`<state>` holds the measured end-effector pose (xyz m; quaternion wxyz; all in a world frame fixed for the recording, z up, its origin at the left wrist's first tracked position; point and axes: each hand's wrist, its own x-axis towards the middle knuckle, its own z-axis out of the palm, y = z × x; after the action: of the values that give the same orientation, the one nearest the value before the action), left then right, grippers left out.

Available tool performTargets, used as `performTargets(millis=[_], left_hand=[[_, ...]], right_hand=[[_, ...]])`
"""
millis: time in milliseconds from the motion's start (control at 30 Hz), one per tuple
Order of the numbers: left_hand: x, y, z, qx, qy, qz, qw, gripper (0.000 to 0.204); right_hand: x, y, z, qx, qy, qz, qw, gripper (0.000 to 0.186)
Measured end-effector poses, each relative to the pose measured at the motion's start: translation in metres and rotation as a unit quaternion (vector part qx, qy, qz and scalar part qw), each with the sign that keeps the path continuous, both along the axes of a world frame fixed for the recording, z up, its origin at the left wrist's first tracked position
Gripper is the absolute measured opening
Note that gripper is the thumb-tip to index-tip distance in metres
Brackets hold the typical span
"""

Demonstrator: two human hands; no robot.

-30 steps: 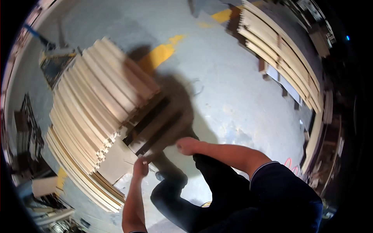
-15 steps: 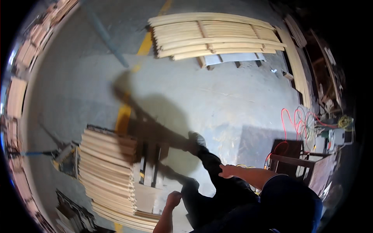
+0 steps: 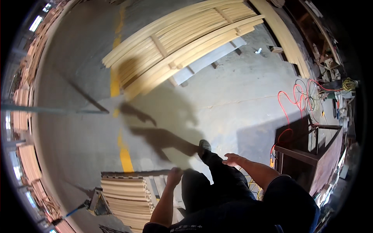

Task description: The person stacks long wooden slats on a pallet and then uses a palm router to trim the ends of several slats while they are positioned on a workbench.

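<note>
My right hand [image 3: 234, 160] hangs before my right thigh, fingers loosely stretched out and holding nothing. Beside my left leg, my left hand [image 3: 175, 175] is curled into a loose fist with nothing showing in it. Closest to it is a stack of pale wooden boards [image 3: 127, 198] at the lower left. My right foot, in a dark shoe [image 3: 204, 145], is ahead of me on the grey floor. Farther off lies a long pile of light timber strips [image 3: 182, 40], raised on supports with crosspieces on top. Neither hand touches any wood.
To my right stands a dark open-framed box [image 3: 297, 158], with red hoses [image 3: 297, 99] coiled beyond it. A yellow line [image 3: 125, 157] runs along the floor at left. Long planks [image 3: 285, 39] lie at the far right. A pallet jack [image 3: 97, 204] sits beside the near stack.
My view has turned and moved forward, so the long timber pile is nearer and the board stack has slid lower. My right hand's fingers have spread a little; my left arm has swung forward.
</note>
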<state>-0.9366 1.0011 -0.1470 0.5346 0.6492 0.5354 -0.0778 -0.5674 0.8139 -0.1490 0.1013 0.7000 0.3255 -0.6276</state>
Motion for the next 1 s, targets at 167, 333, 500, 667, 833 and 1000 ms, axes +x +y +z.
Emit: performTargets(millis=[167,333,500,667,833,1000], left_hand=[[0.129,0.089,0.012,0.004,-0.143,-0.046,0.989,0.024],[0.172,0.182,0.003,-0.051,-0.062,-0.085,0.993,0.029],[0.205,0.298,-0.029,-0.020,0.001,-0.145,0.989,0.032],[0.268,0.412,-0.006,0.026,-0.035,-0.155,0.987,0.031],[0.325,0.486,-0.016,-0.002,0.011,-0.132,0.991,0.030],[0.355,0.526,-0.043,0.024,0.004,-0.162,0.987,0.033]], right_hand=[[0.064,0.000,-0.063,0.029,-0.029,0.040,0.998,0.078],[0.089,0.081,-0.071,-0.003,-0.018,-0.029,0.999,0.050],[0.127,0.229,-0.023,0.007,-0.015,-0.061,0.998,0.064],[0.154,0.350,0.015,0.112,-0.021,-0.280,0.953,0.045],[0.187,0.414,0.011,0.153,-0.026,-0.302,0.941,0.043],[0.251,0.450,-0.013,0.050,0.002,-0.230,0.972,0.059]])
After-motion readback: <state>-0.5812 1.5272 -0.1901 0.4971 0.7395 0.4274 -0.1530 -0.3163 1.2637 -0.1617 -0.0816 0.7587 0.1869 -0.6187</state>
